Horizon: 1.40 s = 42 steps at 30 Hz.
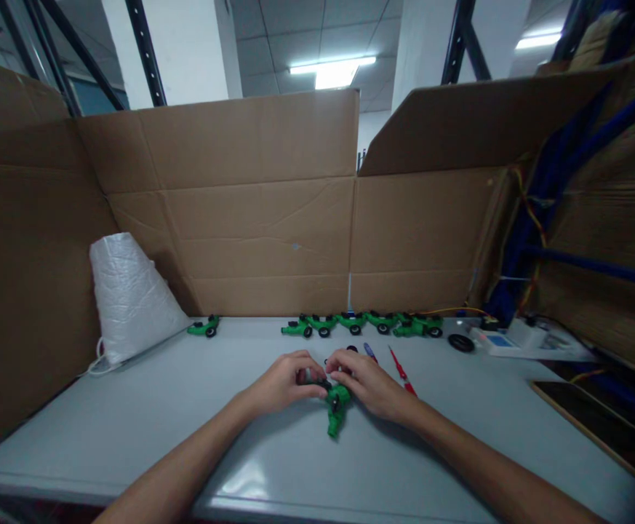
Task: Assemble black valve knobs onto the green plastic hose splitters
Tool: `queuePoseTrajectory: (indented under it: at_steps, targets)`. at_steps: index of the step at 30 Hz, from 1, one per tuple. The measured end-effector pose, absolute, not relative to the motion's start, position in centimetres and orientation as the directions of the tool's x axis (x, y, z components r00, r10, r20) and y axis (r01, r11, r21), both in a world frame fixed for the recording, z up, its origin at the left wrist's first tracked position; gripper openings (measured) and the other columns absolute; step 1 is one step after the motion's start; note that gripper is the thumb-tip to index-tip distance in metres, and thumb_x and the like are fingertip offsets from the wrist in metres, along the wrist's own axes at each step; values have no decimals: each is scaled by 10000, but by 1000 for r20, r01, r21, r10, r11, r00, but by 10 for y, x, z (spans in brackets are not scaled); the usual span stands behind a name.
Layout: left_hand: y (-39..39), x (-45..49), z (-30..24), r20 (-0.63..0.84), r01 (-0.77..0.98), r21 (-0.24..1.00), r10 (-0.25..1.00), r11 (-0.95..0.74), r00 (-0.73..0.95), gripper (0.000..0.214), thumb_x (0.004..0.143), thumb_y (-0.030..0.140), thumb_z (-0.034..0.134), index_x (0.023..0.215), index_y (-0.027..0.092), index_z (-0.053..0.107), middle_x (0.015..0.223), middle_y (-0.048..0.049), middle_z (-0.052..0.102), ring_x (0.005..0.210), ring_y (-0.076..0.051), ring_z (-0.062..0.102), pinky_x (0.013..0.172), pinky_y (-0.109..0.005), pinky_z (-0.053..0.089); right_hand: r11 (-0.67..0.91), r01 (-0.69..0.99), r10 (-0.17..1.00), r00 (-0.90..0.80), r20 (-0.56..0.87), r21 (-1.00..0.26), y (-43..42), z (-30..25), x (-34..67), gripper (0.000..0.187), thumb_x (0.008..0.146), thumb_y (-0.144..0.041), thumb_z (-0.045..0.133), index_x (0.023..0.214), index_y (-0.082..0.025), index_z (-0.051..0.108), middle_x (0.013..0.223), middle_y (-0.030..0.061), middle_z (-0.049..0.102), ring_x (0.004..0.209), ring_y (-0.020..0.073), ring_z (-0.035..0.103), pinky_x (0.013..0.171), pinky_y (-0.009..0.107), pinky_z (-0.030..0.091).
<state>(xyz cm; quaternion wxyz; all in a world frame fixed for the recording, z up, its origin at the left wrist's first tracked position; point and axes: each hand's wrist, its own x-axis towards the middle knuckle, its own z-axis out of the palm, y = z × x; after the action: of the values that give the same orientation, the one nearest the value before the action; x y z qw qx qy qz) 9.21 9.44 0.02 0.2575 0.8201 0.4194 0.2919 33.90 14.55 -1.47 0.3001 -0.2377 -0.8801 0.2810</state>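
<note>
Green and black, the small toy (337,409) sits low over a pale table (317,480), between two bare hands. From where I stand, the left hand (287,382) is on the toy's left, thumb and fingertips pinching its dark part. The right hand (374,382) curls in from the toy's right, fingers bent and close together; whether they grip or only touch it, I cannot tell. Beyond the toy and to its right lie a blue pen (370,353) and a red screwdriver (402,372) (its thin tip pointing away from the person). Farther beyond the toy, a row of green toys (352,323) stands before a cardboard wall (241,233). Well to its left, a lone green toy (204,327) rests near a white bag (132,298); well to its right, a black ring (461,343) lies near a power strip (535,343).
</note>
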Motion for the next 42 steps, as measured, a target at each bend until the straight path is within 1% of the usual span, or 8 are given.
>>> queuePoseTrajectory:
  at_steps: [6,10,12,15,19,25,31,42]
  targets:
    - [98,91,-5,267,499,707,843,-500,467,372,941,525,768,1056,174,805,979,-45,664,803,-149,573,739,-256,448,690,180,619,-649,442,-701,138,-9,338,103,1038,-237,591,989,-208,678,965,23,674,914,206,617,827,321,439]
    - [98,96,-7,273,486,721,847,-494,456,409,923,557,775,1037,166,806,940,-38,638,783,-149,550,722,-260,434,684,142,619,-631,467,-716,134,-5,336,110,1044,-270,610,989,-213,687,957,22,679,893,204,623,816,319,450]
    - [97,98,-7,279,476,727,846,-495,454,425,912,573,780,982,154,797,916,-30,623,781,-148,541,720,-259,426,712,150,595,-648,475,-686,132,-4,336,128,1061,-291,605,999,-218,689,969,26,686,915,210,630,832,326,451]
    - [96,101,-6,284,471,722,838,-507,467,429,911,579,778,927,150,788,909,-30,618,813,-158,555,744,-263,425,792,165,514,-700,496,-588,129,-4,336,144,1088,-291,574,1025,-223,683,1007,43,686,982,227,624,873,343,450]
    - [97,100,-6,267,469,733,843,-492,467,438,920,589,762,947,154,800,942,-40,627,827,-165,571,741,-269,427,842,193,464,-736,493,-503,129,-4,339,124,1098,-267,557,1068,-224,669,1046,61,675,1022,236,611,885,347,458]
    - [100,98,-12,274,483,731,855,-482,440,425,918,568,776,978,148,798,957,-57,667,844,-176,590,753,-277,437,863,191,434,-755,491,-468,133,-5,343,162,1115,-266,521,1104,-232,679,1059,72,663,1039,241,606,892,356,469]
    - [102,96,-14,284,474,734,853,-487,438,408,921,554,778,912,146,775,927,-43,650,850,-175,582,753,-275,426,877,193,425,-739,523,-439,132,-6,341,162,1111,-262,528,1102,-234,688,1029,69,665,1026,246,616,874,357,476]
    - [102,98,-14,258,460,771,876,-441,408,431,896,568,799,930,138,775,909,-32,643,785,-153,560,703,-260,401,870,174,415,-764,494,-461,133,-6,341,152,1093,-217,556,1085,-235,707,1069,64,669,1029,230,627,876,337,475]
